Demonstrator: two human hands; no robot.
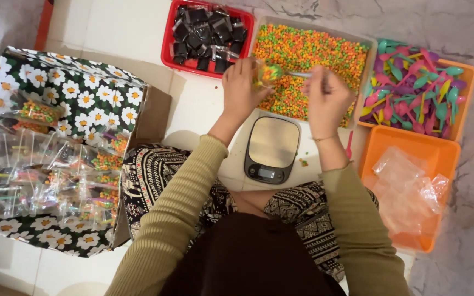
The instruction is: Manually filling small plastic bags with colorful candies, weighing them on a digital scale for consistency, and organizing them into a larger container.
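Left hand (241, 87) holds pouch (267, 73) (mouth rightward); spoon (297, 73) horizontal.

Two hands are in view, the left hand (241, 87) and the right hand (327, 98). There are four trays: one red tray (167, 46), one pale tray (370, 49) and two orange trays (450, 159). One kitchen scale (272, 149) and one flowered box (78, 90) complete the count. The packets in the box are too jumbled to count, perhaps dozens.

Small clear bag (267, 73), part-filled, tilted
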